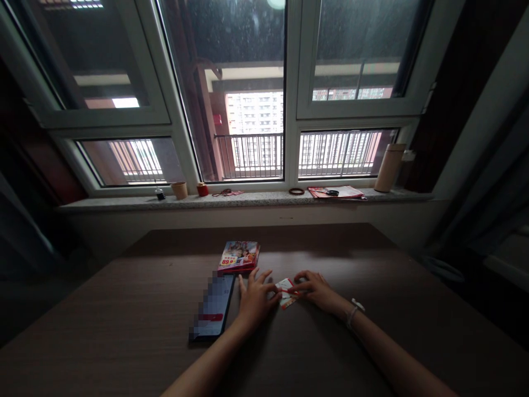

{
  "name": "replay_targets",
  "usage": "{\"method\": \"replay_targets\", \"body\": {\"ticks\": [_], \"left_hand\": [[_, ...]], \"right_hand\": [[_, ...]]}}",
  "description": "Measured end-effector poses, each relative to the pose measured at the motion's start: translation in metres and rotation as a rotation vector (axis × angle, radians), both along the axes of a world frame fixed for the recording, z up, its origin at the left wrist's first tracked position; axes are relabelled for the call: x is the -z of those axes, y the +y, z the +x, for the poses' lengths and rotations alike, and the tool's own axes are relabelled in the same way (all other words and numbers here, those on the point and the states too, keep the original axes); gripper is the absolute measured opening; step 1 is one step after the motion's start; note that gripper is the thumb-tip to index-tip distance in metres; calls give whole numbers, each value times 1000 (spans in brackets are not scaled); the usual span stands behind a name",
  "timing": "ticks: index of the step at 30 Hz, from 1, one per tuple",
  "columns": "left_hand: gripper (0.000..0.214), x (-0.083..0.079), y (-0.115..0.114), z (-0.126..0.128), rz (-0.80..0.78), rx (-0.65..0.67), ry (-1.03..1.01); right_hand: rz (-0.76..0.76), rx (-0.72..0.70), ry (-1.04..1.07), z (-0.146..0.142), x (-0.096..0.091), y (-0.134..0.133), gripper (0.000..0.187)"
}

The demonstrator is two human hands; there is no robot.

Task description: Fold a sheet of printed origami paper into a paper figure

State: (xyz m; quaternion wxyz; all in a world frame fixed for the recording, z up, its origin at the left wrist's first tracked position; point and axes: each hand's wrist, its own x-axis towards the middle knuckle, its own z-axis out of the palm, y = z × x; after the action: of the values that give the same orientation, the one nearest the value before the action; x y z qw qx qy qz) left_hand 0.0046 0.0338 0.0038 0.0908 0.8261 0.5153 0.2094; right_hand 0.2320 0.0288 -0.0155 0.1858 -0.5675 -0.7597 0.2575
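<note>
Both my hands rest on a dark wooden table (124, 309). Between them lies a small red-and-white card or paper packet (286, 292). My left hand (254, 298) has its fingers spread, with the thumb pressing on the packet's left edge. My right hand (314, 289) pinches the packet's right side with curled fingers; a pale band is on that wrist. A phone (212, 309) with a lit screen lies just left of my left hand. A red printed box (239, 256) sits behind the phone.
A stone windowsill (256, 199) runs behind the table with a small cup (179, 190), a red pot (202, 189), a bracelet (296, 191), red papers with scissors (336, 192) and a tall tan flask (389, 168). Dark curtains hang at both sides.
</note>
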Motion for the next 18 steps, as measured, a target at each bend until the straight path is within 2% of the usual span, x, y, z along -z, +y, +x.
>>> {"method": "replay_targets", "body": {"ticks": [4,8,13,18], "left_hand": [[9,-1,-1,3,15,4,-6],[8,-1,-3,9,55,8,-8],[9,0,-3,12,74,6,-6],[10,-1,0,14,75,-6,17]], "right_hand": [[27,14,72,0,-1,-4,35],[51,94,117,-5,-3,-9,27],[149,161,102,-13,-3,-11,17],[194,180,55,-19,-3,-11,14]]}}
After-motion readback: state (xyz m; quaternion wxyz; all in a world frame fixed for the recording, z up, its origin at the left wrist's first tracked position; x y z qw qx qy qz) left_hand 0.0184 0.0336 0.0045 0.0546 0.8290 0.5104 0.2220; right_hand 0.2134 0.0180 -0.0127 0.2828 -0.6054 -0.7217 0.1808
